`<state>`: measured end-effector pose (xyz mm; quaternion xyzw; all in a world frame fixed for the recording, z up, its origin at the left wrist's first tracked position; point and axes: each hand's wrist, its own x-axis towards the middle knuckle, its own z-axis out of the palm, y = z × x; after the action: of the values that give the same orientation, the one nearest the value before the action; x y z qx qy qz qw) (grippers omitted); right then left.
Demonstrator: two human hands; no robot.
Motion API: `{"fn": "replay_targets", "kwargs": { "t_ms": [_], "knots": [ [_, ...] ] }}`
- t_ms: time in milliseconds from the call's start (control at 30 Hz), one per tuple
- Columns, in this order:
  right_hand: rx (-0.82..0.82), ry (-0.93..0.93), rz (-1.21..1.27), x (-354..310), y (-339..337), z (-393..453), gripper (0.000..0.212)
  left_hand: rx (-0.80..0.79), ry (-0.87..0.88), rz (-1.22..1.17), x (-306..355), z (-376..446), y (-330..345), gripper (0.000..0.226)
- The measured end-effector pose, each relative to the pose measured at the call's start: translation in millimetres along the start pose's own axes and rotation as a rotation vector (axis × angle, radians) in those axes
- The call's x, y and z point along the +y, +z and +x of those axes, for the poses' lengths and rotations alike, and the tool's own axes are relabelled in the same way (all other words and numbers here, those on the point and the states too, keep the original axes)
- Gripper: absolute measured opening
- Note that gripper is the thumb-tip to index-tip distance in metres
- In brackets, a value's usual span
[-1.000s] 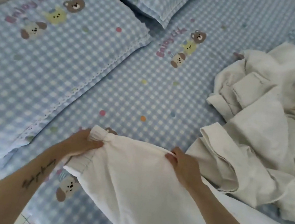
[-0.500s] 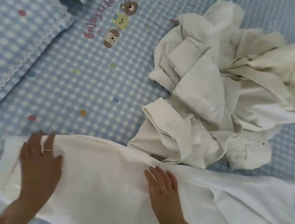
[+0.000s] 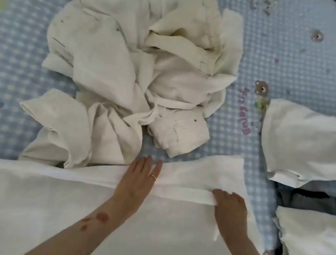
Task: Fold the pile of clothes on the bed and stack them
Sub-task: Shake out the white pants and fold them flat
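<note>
Crosswise, the white garment (image 3: 60,209) is lying with its long axis running from nine o'clock to three o'clock along the near edge of the bed (image 3: 284,64). Above it, at twelve o'clock, the unfolded pile (image 3: 137,66) is waiting. The left hand (image 3: 139,180) is pressing flat and open on the doubled upper edge near the middle. The right hand (image 3: 229,212) is curling its fingers (image 3: 219,195) over that same edge toward three o'clock, gripping the cloth. Being nearer the free end, the right hand is probably the one placed to carry it leftward. Folded pieces (image 3: 306,146) are sitting at three o'clock.
</note>
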<state>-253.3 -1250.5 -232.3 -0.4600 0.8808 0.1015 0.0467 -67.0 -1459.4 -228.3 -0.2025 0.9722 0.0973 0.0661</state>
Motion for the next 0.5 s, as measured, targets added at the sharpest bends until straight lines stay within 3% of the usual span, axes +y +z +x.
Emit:
{"fn": "replay_targets", "kwargs": {
  "t_ms": [100, 167, 267, 367, 500],
  "knots": [
    [0.069, 0.014, 0.007, 38.9, -23.2, 75.5, 0.01, 0.059, -0.037, 0.022, -5.5, 33.1, -1.9, 0.027],
    [0.023, 0.0, 0.046, 58.6, -29.3, 120.1, 0.008, 0.018, -0.058, -0.063, -3.7, 51.8, -1.5, 0.013],
    [0.014, 0.153, 0.266, 85.9, -19.3, 123.0, 0.016, -0.115, -0.034, -0.204, 14.1, 72.1, 2.2, 0.039],
    [0.136, 0.427, 0.668, 109.0, -0.5, 42.3, 0.025, -0.03, 0.135, -0.13, 51.0, 89.8, -4.1, 0.045],
    [0.001, 0.506, 0.646, 107.0, 32.4, -80.5, 0.028, -0.083, 0.214, -0.065, 100.4, 116.7, 10.3, 0.056]
  ]
}}
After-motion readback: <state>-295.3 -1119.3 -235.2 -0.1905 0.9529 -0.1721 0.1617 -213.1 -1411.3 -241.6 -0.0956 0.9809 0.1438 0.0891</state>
